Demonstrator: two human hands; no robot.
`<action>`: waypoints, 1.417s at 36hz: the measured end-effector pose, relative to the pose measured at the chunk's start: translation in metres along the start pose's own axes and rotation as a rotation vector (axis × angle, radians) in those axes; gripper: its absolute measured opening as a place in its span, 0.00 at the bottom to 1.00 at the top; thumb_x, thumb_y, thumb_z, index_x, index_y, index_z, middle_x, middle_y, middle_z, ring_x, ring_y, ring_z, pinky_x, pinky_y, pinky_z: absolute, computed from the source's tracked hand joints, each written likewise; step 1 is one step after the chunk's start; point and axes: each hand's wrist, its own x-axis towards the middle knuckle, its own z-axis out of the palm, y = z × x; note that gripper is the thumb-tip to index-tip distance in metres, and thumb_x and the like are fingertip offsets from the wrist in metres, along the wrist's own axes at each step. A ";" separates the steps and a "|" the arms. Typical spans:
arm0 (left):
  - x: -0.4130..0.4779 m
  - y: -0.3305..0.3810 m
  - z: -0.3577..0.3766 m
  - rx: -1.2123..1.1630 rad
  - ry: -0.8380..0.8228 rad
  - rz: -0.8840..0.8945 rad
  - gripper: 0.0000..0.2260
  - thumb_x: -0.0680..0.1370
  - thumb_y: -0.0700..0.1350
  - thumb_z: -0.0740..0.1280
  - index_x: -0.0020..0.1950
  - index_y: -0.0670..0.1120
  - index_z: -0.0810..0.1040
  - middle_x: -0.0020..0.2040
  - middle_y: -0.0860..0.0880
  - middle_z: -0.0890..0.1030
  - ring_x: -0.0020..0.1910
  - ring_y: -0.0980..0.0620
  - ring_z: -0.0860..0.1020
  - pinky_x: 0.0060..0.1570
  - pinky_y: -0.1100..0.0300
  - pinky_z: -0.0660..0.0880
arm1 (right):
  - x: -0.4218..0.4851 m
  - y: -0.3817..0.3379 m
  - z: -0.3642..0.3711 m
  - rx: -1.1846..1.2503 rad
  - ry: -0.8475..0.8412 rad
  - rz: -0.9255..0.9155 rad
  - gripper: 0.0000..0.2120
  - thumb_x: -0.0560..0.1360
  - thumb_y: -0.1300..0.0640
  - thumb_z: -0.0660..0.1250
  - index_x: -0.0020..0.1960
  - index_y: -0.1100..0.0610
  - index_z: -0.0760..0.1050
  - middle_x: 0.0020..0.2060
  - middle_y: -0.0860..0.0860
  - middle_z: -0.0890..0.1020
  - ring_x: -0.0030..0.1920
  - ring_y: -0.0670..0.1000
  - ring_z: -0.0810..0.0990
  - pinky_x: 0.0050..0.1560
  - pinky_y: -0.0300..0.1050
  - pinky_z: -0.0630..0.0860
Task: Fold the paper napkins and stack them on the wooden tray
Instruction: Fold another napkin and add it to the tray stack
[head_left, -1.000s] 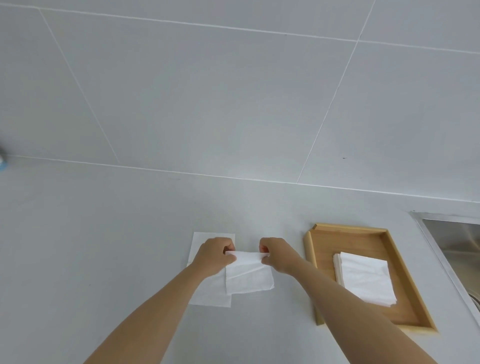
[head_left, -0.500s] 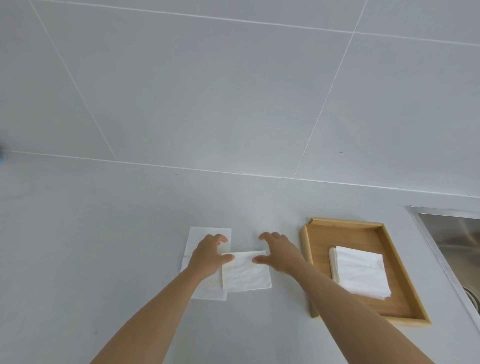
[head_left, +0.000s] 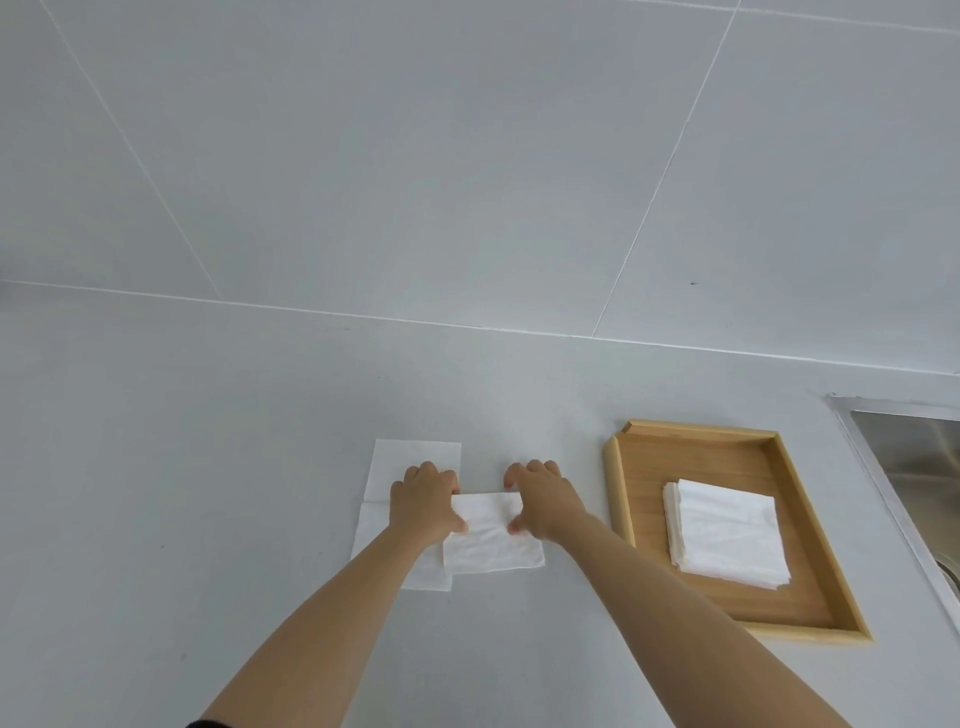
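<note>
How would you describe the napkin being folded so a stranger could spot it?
On the grey counter, left of the wooden tray, find the two hands. The folded napkin lies between them, smaller than the flat unfolded napkin it overlaps.

The napkin (head_left: 491, 535) under both hands is thin white paper, matt and faintly crinkled. Beneath the left hand (head_left: 423, 501) lies a flatter sheet (head_left: 410, 462) of the same soft paper, with a crease line across it. To the right of the right hand (head_left: 543, 496) the tray (head_left: 691, 457) is pale wood with a visible straight grain and a smooth, satin finish; the stack (head_left: 727, 532) in it is matt white paper with slightly ragged layered edges. The counter (head_left: 208, 441) around the hands is smooth, matt, light grey. Beyond the hands the wall (head_left: 415, 156) has large smooth tiles with a dull sheen. Far right, the sink (head_left: 914, 452) is brushed metal.
</note>
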 end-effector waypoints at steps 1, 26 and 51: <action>0.000 0.000 0.000 0.005 0.004 -0.004 0.18 0.70 0.48 0.71 0.57 0.45 0.74 0.59 0.45 0.73 0.59 0.46 0.71 0.52 0.57 0.66 | 0.000 -0.001 0.001 0.005 0.000 0.008 0.23 0.69 0.59 0.71 0.62 0.58 0.68 0.60 0.56 0.72 0.63 0.56 0.66 0.58 0.46 0.69; -0.018 0.093 -0.043 -0.934 0.129 0.007 0.08 0.74 0.36 0.62 0.46 0.46 0.65 0.32 0.49 0.70 0.31 0.51 0.68 0.33 0.61 0.66 | -0.057 0.087 -0.070 1.196 0.247 0.163 0.07 0.75 0.64 0.63 0.52 0.60 0.68 0.47 0.56 0.76 0.42 0.54 0.78 0.37 0.42 0.76; -0.017 0.248 0.032 -0.554 0.000 0.231 0.11 0.72 0.34 0.69 0.54 0.38 0.78 0.44 0.48 0.74 0.45 0.52 0.72 0.34 0.73 0.65 | -0.111 0.239 -0.050 0.776 0.269 0.336 0.23 0.71 0.71 0.64 0.64 0.59 0.71 0.64 0.56 0.71 0.58 0.53 0.71 0.49 0.38 0.68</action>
